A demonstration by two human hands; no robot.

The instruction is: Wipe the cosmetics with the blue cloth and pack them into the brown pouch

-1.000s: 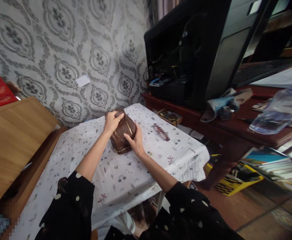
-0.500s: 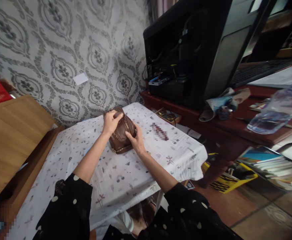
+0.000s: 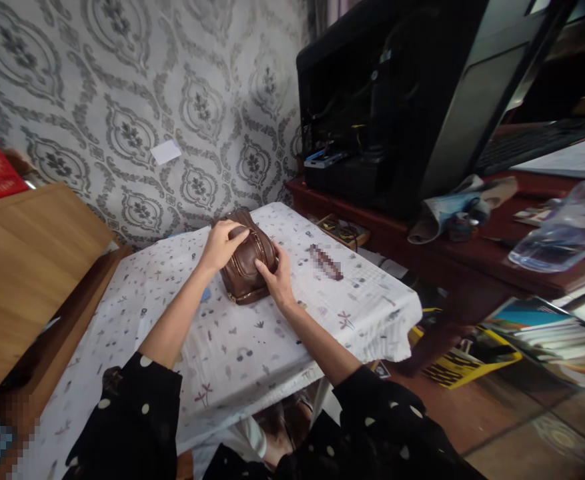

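A brown leather bag (image 3: 247, 267) with gold-toned zips rests on the table, which is covered by a white patterned cloth (image 3: 242, 340). My left hand (image 3: 222, 243) grips its upper left side, thumb over the top near a zip. From the right, my right hand (image 3: 277, 273) clasps the bag's side, with the thumb on the front and the fingers partly hidden behind. A dark red, blurred-out object (image 3: 326, 261) lies on the cloth to the right of the bag.
A black computer case (image 3: 367, 113) stands on the dark red desk to the right, beside a clear plastic bottle (image 3: 552, 240). Below are a yellow basket (image 3: 472, 363) and stacked books (image 3: 557, 340). A wooden panel (image 3: 32, 267) borders the table's left side.
The view has shifted slightly, so most things sit a little further right. Both hands keep their hold on the bag, the left one barely moved along its top.
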